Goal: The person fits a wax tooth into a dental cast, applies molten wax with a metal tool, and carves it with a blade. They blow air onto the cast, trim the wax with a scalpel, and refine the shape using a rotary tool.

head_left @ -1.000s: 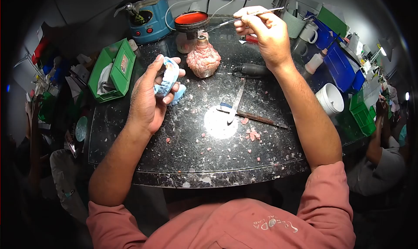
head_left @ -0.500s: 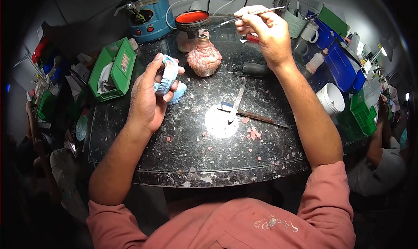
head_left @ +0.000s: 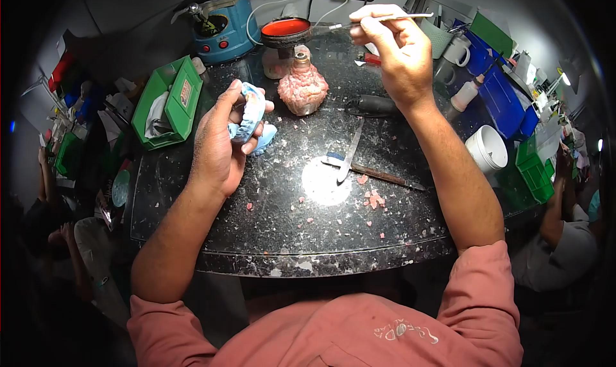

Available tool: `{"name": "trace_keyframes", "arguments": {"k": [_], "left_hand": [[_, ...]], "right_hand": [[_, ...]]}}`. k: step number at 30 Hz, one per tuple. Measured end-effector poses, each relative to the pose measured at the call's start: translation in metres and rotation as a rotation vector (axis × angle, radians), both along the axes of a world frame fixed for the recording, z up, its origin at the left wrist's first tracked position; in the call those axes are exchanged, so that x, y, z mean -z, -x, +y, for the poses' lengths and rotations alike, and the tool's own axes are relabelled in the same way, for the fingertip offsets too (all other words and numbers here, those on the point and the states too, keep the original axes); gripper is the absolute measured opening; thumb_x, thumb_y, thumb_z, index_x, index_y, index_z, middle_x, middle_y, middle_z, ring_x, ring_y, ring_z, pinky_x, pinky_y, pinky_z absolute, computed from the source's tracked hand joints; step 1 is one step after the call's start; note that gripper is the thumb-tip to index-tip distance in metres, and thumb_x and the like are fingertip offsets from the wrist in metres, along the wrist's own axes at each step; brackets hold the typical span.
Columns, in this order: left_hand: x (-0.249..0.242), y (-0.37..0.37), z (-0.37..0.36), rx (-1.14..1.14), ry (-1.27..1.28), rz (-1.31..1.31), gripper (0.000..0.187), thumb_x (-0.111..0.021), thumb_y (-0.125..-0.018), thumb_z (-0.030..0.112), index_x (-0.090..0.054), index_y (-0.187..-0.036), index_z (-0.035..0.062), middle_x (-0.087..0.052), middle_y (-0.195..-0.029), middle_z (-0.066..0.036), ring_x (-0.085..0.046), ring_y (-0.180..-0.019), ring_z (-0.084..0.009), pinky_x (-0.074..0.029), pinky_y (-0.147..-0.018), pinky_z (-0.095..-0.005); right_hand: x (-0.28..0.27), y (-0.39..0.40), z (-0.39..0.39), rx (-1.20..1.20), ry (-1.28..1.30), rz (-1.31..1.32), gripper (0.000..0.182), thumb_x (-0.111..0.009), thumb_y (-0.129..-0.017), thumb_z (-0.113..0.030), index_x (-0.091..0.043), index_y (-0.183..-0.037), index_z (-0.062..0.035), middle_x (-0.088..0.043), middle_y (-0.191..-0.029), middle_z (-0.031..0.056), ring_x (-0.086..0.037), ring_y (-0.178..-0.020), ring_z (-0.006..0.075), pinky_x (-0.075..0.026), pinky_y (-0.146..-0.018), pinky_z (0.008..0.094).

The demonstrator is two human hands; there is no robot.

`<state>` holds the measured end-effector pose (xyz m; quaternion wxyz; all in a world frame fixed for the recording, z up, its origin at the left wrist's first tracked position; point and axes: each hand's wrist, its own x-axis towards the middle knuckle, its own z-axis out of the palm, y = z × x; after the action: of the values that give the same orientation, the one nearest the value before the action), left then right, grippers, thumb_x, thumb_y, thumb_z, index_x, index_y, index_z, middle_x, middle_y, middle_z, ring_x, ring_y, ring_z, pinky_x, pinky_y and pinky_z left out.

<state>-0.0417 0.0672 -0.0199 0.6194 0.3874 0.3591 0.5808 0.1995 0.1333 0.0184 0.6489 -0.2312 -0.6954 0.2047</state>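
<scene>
My left hand (head_left: 215, 142) is closed around a blue dental cast (head_left: 252, 113), its row of teeth turned toward the right. Just behind those fingers, another blue cast piece (head_left: 264, 139) rests on the bench. Raised at the upper right, my right hand (head_left: 407, 62) pinches a thin metal dental wax tool (head_left: 418, 15). The tool lies almost level and points left; its far tip is hard to make out. Between the hands stands a glass spirit burner (head_left: 303, 91) crusted with pink wax. Behind it is a round dark dish of red wax (head_left: 286, 27).
A knife (head_left: 351, 154) and a wooden-handled tool (head_left: 388, 178) lie crossed on the dark bench (head_left: 269, 219), near pink wax crumbs (head_left: 374, 200). Around them are a green bin (head_left: 183, 104), a blue machine (head_left: 221, 40), a white tub (head_left: 486, 147) and blue bins (head_left: 504, 101). Other people sit at both sides.
My right hand has shifted slightly right, and the tool has lifted away from the burner's top to a flatter angle. My left hand still holds the cast, now turned slightly.
</scene>
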Motion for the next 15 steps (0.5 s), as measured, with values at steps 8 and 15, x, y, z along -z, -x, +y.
{"name": "trace_keyframes", "arguments": {"k": [8, 15], "left_hand": [[-0.002, -0.003, -0.002, -0.042, -0.053, 0.075, 0.042, -0.052, -0.097, 0.038, -0.059, -0.11, -0.0003, -0.065, -0.085, -0.009, -0.053, -0.057, -0.0057, -0.035, -0.039, -0.015], [-0.003, -0.005, -0.005, -0.034, -0.125, 0.123, 0.035, -0.053, -0.097, 0.039, -0.062, -0.098, 0.0059, -0.066, -0.081, -0.008, -0.056, -0.056, -0.0057, -0.035, -0.039, -0.0174]], "right_hand": [[0.006, 0.002, 0.001, -0.032, 0.141, 0.01, 0.013, -0.056, -0.093, -0.011, -0.064, -0.093, -0.0007, -0.065, -0.081, 0.0052, -0.064, -0.075, 0.011, -0.053, -0.07, 0.025], [-0.01, 0.015, -0.024, -0.327, 0.117, -0.032, 0.017, -0.052, -0.091, -0.009, -0.06, -0.096, 0.0047, -0.063, -0.087, 0.0126, -0.062, -0.074, 0.0161, -0.052, -0.069, 0.0305]]}}
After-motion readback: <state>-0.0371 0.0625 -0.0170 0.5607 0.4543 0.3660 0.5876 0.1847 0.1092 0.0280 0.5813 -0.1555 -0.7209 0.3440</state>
